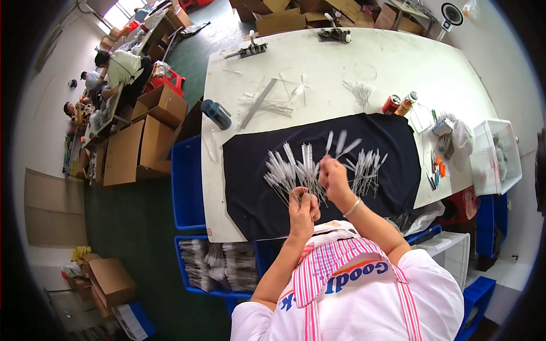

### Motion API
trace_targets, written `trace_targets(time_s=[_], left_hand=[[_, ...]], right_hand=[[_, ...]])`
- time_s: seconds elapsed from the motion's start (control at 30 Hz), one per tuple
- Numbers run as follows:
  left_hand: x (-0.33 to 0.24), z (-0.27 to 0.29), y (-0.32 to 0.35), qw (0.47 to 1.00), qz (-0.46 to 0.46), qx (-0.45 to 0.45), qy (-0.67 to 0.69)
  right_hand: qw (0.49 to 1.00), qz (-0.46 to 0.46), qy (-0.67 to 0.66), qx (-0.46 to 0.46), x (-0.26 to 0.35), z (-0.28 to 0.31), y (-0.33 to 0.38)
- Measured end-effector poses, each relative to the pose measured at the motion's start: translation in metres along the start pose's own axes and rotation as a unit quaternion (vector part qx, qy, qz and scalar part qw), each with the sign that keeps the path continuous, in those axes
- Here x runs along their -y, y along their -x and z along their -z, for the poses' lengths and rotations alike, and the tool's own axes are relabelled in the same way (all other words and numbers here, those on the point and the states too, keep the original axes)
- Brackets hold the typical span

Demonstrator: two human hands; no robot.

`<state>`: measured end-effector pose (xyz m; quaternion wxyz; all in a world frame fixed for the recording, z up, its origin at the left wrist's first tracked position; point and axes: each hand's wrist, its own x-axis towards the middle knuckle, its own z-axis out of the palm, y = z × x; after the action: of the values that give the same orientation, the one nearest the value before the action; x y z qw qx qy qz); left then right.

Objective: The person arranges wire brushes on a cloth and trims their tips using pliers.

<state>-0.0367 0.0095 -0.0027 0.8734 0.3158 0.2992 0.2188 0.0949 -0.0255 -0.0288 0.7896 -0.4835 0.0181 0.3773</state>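
Note:
My left hand (303, 209) is closed around the thin wire handles of a bunch of white straw brushes (284, 166), whose bristle heads fan out away from me. Close by on the right, my right hand (334, 177) pinches a few more straw brushes (342, 142), their tips blurred by motion. To the right of that hand, another heap of brushes (368, 167) lies spread on the dark cloth (244, 165). Fingers hide where the wires end in each hand, and I cannot tell how many each holds.
The white table (421, 62) carries a dark bottle (216, 115), two cans (391, 104), a grey metal strip (259, 102), loose brushes (358, 94) and two small clamp fixtures (253, 51). A clear bin (497, 159) stands right; a blue crate (185, 290) of brushes sits lower left. Other people work far left.

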Motion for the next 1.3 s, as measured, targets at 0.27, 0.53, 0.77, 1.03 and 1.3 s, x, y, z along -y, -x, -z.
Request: trace_targets(time_s=[0.27, 0.53, 0.77, 1.03, 1.3], left_hand=[[0.018, 0.062, -0.026, 0.987, 0.07, -0.139, -0.041], [0.056, 0.15, -0.069, 0.928, 0.06, -0.232, -0.285], [0.065, 0.177, -0.105, 0.87, 0.106, -0.167, -0.451], [-0.006, 0.106, -0.136, 0.637, 0.097, 0.075, -0.761], [-0.07, -0.108, -0.152, 0.43, -0.306, 0.419, -0.739]], right_hand=[[0.852, -0.019, 0.398, -0.34, -0.087, 0.181, -0.05], [0.713, 0.156, 0.585, -0.353, -0.059, 0.215, -0.011], [0.682, 0.066, 0.696, -0.213, 0.008, 0.199, -0.027], [0.732, 0.266, 0.611, 0.143, 0.056, 0.109, -0.022], [0.83, -0.027, 0.5, 0.246, -0.006, 0.089, 0.022]])
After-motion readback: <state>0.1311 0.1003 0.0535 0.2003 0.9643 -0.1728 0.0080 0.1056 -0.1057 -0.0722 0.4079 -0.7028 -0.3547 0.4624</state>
